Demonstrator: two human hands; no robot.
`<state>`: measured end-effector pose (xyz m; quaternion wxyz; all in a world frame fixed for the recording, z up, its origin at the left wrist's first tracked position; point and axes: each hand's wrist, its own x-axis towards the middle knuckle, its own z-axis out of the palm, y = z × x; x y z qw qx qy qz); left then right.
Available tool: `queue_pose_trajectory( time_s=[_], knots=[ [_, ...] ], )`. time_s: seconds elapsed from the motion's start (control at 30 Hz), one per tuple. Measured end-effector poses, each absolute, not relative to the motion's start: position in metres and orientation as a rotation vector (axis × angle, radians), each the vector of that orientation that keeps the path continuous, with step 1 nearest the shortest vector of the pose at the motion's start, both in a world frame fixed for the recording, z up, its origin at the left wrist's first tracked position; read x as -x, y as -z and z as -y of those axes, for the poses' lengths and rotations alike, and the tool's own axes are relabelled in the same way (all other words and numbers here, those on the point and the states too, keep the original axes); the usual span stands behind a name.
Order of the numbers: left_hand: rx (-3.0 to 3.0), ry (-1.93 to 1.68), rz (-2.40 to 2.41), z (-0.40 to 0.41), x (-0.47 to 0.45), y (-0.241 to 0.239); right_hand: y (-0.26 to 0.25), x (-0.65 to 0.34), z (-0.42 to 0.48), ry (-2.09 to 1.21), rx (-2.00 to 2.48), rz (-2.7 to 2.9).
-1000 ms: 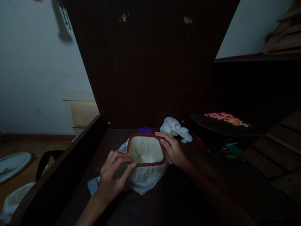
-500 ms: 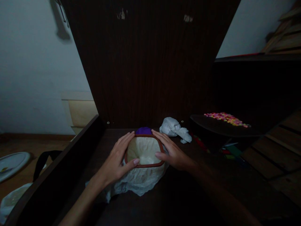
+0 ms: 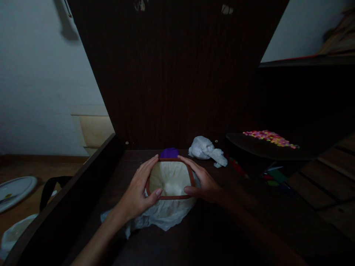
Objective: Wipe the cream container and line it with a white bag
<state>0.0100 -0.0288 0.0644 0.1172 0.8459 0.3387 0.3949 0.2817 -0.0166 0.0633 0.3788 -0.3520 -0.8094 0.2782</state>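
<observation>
A brown rounded-square rim (image 3: 174, 197) frames the mouth of a pale, thin plastic bag (image 3: 169, 214), whose crumpled skirt spreads below and to the left. My left hand (image 3: 141, 183) grips the rim's left side, thumb on the front edge and fingers reaching to the far corner. On the opposite side, my right hand (image 3: 201, 181) holds the rim in the same way. Through the opening I see the bag's creased, whitish inside. What supports the rim underneath is hidden by the bag. Just behind the rim lies something purple (image 3: 169, 152), partly covered.
A knotted white plastic bag (image 3: 203, 147) lies by the dark back panel (image 3: 177, 81). Small pink and yellow pieces (image 3: 270, 137) are heaped on a curved shelf (image 3: 249, 146) at right. A raised dark side board (image 3: 72, 188) borders the left.
Both hands keep their hold on the rim, which tips slightly so its opening looks a little taller. The camera view has shifted slightly.
</observation>
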Motion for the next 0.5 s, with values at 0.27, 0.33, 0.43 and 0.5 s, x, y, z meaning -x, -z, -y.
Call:
queue_pose_trajectory(
  time_s=[0.27,0.33,0.43,0.5],
  knots=[
    [-2.502,-1.224,-1.156,0.017,0.005,-0.068,-0.062,-0.292,0.024,-0.670,0.976,2.119],
    [-2.505,-1.308,-1.272,0.012,0.008,-0.068,-0.059,-0.292,0.029,-0.657,0.988,2.091],
    [-2.491,-1.449,-1.464,0.005,0.010,-0.071,-0.053,-0.291,0.036,-0.689,0.971,2.024],
    [-2.458,-1.582,-1.586,0.006,0.009,-0.076,-0.048,-0.291,0.039,-0.686,0.969,1.992]
  ],
)
